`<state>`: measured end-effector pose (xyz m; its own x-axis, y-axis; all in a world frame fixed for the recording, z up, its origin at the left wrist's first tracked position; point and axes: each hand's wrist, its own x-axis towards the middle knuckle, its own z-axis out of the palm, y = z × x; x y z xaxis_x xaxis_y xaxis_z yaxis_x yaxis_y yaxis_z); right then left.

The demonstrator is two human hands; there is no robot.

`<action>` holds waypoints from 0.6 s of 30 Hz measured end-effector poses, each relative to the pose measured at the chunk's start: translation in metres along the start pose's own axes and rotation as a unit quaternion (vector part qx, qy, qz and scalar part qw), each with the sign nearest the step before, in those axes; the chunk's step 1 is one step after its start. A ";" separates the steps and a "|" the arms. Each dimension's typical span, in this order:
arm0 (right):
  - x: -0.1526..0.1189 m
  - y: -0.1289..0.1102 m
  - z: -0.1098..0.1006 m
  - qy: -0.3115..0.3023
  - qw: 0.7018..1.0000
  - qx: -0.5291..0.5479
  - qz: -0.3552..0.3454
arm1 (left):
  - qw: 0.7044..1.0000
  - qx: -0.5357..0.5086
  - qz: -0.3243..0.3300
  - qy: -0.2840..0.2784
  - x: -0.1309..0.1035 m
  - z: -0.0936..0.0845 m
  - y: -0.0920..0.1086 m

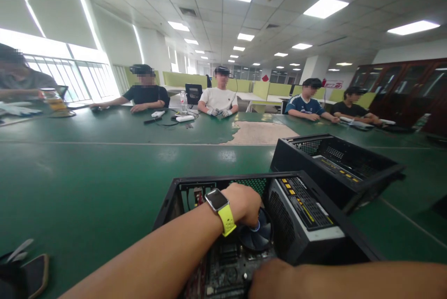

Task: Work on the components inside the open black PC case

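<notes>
An open black computer case [216, 179] lies in front of me. Inside it sit a motherboard [226, 266], a round black CPU cooler fan [256, 236] and a boxy power supply [303, 206] with a yellow-marked label. My left hand [246, 203], with a watch [218, 200] on a lime strap at its wrist, reaches into the case at the fan's upper edge. Its fingers curl downward, and what they grip is hidden. Low over the motherboard, below the fan, my right hand [272, 278] is blurred; its fingers cannot be made out.
A second open black case [335, 168] stands behind, to the right. At lower left lie a phone [35, 275] and dark items on the green table [87, 187]. Several people sit along the far side, with a bottle [183, 102], cables and white devices before them.
</notes>
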<state>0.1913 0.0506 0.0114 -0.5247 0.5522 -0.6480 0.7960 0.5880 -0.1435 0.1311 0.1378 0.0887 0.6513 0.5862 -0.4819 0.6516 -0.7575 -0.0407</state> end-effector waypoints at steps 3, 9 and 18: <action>-0.046 0.008 -0.033 0.072 0.996 0.037 0.023 | 1.000 -0.010 0.000 0.023 -0.005 -0.005 -0.007; -0.094 0.048 -0.053 0.266 0.940 0.208 0.042 | 0.989 -0.087 0.117 -0.039 -0.008 -0.004 -0.021; -0.123 0.054 -0.066 0.311 0.922 0.228 0.023 | 0.998 0.020 0.055 0.004 0.011 0.019 0.004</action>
<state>0.2790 0.0532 0.1328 -0.4464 0.8859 -0.1263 0.7912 0.3248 -0.5182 0.1334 0.1363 0.0664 0.7215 0.5001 -0.4789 0.5595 -0.8285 -0.0221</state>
